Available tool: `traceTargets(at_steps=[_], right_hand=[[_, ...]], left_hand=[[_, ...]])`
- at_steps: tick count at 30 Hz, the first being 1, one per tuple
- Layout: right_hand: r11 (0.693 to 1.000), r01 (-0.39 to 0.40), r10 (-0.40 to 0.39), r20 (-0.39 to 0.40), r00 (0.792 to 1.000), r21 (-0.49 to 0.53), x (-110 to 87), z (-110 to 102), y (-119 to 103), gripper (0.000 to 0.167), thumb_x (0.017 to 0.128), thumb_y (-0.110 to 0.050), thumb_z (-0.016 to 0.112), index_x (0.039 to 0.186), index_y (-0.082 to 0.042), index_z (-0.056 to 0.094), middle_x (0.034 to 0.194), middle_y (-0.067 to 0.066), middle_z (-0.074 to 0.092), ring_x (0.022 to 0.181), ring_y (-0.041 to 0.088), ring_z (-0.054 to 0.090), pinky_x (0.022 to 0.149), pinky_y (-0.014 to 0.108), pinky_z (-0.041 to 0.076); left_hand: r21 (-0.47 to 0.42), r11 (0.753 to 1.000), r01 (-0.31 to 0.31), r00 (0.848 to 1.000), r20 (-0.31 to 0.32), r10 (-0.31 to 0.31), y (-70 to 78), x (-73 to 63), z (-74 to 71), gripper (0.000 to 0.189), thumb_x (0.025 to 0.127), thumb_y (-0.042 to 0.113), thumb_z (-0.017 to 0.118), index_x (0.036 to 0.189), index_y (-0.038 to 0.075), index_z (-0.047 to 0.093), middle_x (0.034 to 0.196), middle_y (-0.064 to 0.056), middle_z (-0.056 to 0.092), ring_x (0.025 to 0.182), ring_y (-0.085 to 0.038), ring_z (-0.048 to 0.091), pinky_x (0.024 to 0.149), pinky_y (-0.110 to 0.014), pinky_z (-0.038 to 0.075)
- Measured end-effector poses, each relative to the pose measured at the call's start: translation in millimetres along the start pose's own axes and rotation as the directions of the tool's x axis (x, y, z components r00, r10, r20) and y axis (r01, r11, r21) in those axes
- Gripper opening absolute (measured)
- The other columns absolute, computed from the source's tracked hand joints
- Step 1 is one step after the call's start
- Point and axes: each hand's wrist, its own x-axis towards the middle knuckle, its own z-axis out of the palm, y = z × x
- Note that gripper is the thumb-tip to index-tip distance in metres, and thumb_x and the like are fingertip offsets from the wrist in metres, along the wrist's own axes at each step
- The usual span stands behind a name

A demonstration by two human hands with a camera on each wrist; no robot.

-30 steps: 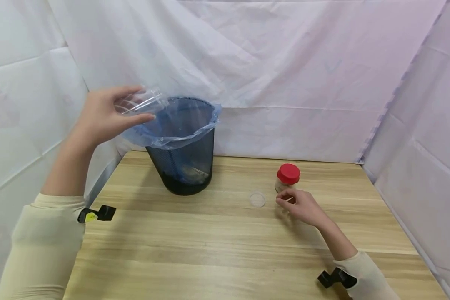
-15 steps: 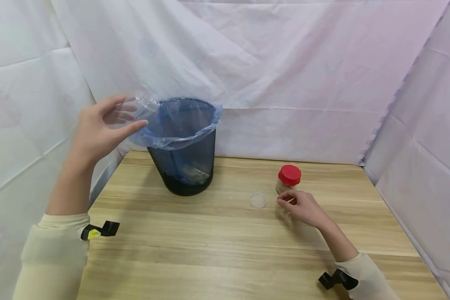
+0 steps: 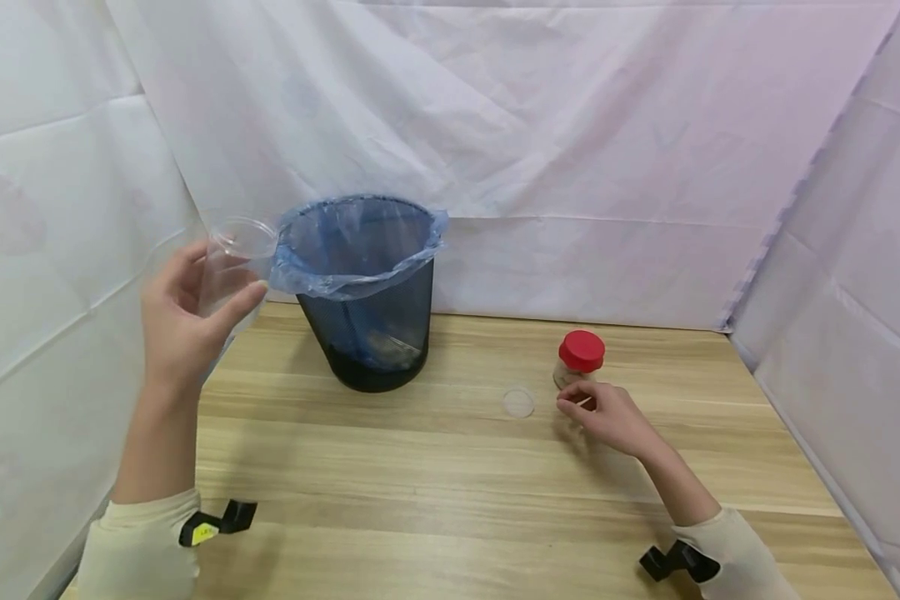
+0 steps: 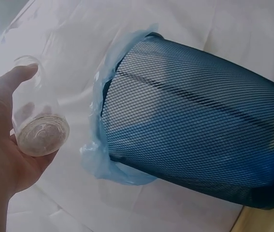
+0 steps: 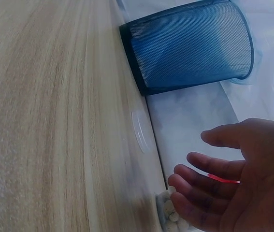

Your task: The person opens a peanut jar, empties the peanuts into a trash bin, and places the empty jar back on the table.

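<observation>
My left hand (image 3: 183, 321) grips a clear plastic cup (image 3: 243, 237), raised to the left of a mesh wastebasket (image 3: 382, 325). In the left wrist view the cup's round base (image 4: 42, 135) faces the camera, and nothing shows inside it. Thumb and fingers wrap around its sides. My right hand (image 3: 607, 421) hovers low above the table with loosely bent fingers and holds nothing. Just behind it stands a clear jar with a red lid (image 3: 582, 350); pale round pieces (image 5: 171, 212) show through its wall in the right wrist view. A clear round lid (image 3: 518, 403) lies flat to the left of that hand.
A blue bag (image 3: 345, 287) lines the wastebasket and folds over its rim. Some crumpled waste shows faintly through the mesh near the bottom. The wooden table (image 3: 435, 500) is bounded by white cloth (image 3: 540, 125) at the back and both sides.
My left hand has drawn back from over the wastebasket's rim, moving left and down, and the cup has turned from lying sideways to nearly upright. The right hand stays in place.
</observation>
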Motion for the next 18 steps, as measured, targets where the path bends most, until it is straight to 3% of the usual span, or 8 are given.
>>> traceTargets(at_steps=[11,18], right_hand=[[1.0,-0.012,0.012,-0.006,1.0,-0.007,-2.3,-3.9,0.6,0.023,0.104,-0.026,0.074,0.117,-0.007,0.077,0.111,0.008,0.078,0.093,0.018,0.074,0.078,0.03,0.058],[1.0,-0.015,0.015,0.001,1.0,-0.006,-2.2,-6.1,-1.6,0.025,0.105,-0.028,0.074,0.119,-0.008,0.076,0.114,0.009,0.078,0.097,0.021,0.073,0.08,0.033,0.059]], left_hand=[[0.014,0.995,0.099,0.995,-0.012,-0.099,-9.8,-51.0,-10.2,0.06,0.075,-0.028,0.071,0.132,-0.01,0.064,0.115,-0.006,0.077,0.102,-0.014,0.074,0.09,-0.019,0.057],[0.064,0.979,0.194,0.98,0.033,-0.196,-32.5,-79.7,-24.3,0.064,0.078,-0.032,0.069,0.137,-0.009,0.059,0.12,-0.005,0.077,0.111,-0.011,0.074,0.1,-0.018,0.054]])
